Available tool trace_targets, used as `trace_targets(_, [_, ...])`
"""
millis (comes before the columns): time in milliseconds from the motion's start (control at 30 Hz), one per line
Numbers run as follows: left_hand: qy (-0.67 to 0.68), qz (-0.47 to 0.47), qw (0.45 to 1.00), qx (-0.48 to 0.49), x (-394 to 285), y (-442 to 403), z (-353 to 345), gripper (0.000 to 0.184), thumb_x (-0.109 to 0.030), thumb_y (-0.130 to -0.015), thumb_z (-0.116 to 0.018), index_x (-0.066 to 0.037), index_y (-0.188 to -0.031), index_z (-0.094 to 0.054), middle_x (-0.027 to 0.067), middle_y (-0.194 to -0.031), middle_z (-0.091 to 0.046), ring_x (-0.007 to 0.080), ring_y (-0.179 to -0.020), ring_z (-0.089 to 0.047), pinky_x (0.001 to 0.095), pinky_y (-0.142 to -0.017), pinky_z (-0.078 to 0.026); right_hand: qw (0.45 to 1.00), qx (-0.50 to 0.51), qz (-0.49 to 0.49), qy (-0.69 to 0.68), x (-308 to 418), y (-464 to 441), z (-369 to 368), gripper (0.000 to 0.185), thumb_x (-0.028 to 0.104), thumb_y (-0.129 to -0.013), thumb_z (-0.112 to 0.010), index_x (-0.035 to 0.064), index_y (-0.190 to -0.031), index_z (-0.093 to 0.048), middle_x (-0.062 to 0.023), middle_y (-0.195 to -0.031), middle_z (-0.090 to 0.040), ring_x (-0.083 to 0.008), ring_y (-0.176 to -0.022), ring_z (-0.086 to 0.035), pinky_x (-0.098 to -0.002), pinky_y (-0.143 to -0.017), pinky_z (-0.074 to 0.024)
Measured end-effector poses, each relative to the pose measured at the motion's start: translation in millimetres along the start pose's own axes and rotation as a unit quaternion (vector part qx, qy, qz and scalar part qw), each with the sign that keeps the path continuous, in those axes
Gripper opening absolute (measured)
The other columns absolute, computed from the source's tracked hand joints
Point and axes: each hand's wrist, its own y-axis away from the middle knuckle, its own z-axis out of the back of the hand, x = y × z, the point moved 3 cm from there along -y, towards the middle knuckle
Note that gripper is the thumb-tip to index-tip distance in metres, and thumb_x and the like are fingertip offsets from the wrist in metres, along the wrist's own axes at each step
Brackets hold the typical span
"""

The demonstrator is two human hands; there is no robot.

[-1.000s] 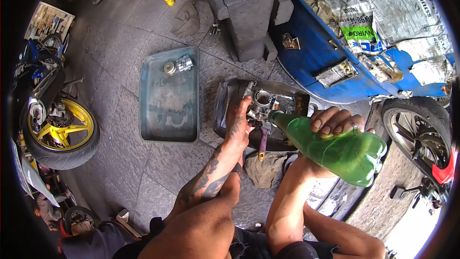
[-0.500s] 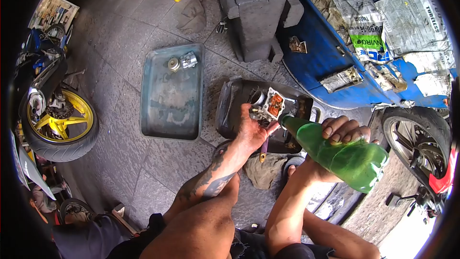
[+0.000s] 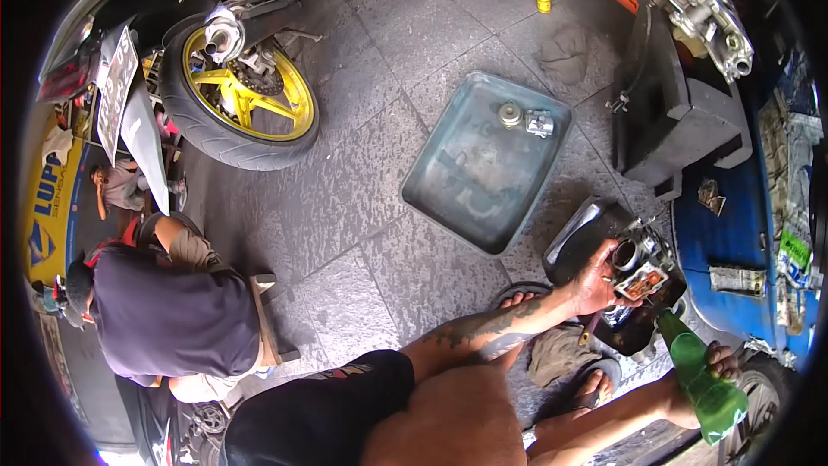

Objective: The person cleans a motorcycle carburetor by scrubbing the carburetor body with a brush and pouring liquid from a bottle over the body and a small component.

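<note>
Metal part (image 3: 642,273) is in the grasp of the left hand (image 3: 597,281), above the black basin (image 3: 569,257) at right; the right hand (image 3: 723,361) clasps the green bottle (image 3: 696,374), on the near right. Careful work needs the part steady and the bottle tilted gently.

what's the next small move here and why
Perhaps the right hand should bring the translucent green plastic bottle closer to the silver metal part, since the left hand holds that part over the black pan and the bottle's mouth is apart from it.
</note>
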Motion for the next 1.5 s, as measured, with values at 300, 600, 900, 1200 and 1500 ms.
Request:
trace_targets(300, [-0.038, 0.024, 0.999, -0.011, -11, 5, -19, 0.083, -0.068, -0.085, -0.060, -0.004, -0.136, -0.051, 0.0254, -0.127, -0.061, 0.0397, -0.112, -0.063, 0.0547, -0.093, -0.053, 0.999, 0.046, 0.016, 0.019, 16, -7, -50, 0.035, 0.037, -0.097, -0.050, 0.0071, -0.080, -0.050, -0.0056, -0.070, -0.048, -0.0200, -0.071, -0.047, -0.0343, -0.068, -0.0365])
trace_targets(600, [-0.135, 0.023, 0.990, -0.046, -6, 6, -1, 0.078, -0.064, -0.085, -0.063, -0.012, -0.140, -0.046, 0.0138, -0.129, -0.062, 0.0294, -0.114, -0.064, 0.0490, -0.094, -0.054, 0.995, 0.094, 0.013, 0.018, 11, -13, -76, 0.036, 0.034, -0.102, -0.045, 0.0095, -0.077, -0.051, -0.0034, -0.064, -0.048, -0.0172, -0.062, -0.046, -0.0317, -0.065, -0.0367])
trace_targets(900, [-0.178, -0.094, 0.977, -0.069, -16, 5, -17, 0.056, -0.037, -0.089, -0.073, -0.015, -0.135, -0.049, 0.0054, -0.120, -0.063, 0.0188, -0.111, -0.063, 0.0401, -0.091, -0.056, 0.994, 0.094, 0.018, 0.060, 2, -6, -77, 0.036, 0.035, -0.104, -0.040, 0.0099, -0.077, -0.045, -0.0037, -0.064, -0.045, -0.0162, -0.060, -0.044, -0.0303, -0.060, -0.0385])
trace_targets(1200, [-0.322, -0.175, 0.919, -0.148, -23, 9, -49, 0.040, -0.017, -0.088, -0.075, -0.011, -0.122, -0.054, 0.0046, -0.113, -0.064, 0.0149, -0.106, -0.063, 0.0308, -0.087, -0.055, 0.989, 0.116, 0.027, 0.084, 5, -8, -77, 0.039, 0.037, -0.104, -0.037, 0.0099, -0.077, -0.044, -0.0034, -0.063, -0.044, -0.0163, -0.059, -0.045, -0.0316, -0.061, -0.0401])
trace_targets(1500, [-0.538, -0.230, 0.782, -0.214, -23, 11, -49, 0.048, -0.015, -0.076, -0.085, -0.007, -0.113, -0.056, 0.0061, -0.107, -0.066, 0.0133, -0.093, -0.067, 0.0290, -0.080, -0.055, 0.979, 0.182, 0.003, 0.092, -7, -9, -90, 0.043, 0.039, -0.106, -0.031, 0.0104, -0.076, -0.043, -0.0042, -0.063, -0.044, -0.0171, -0.058, -0.046, -0.0323, -0.062, -0.0415])
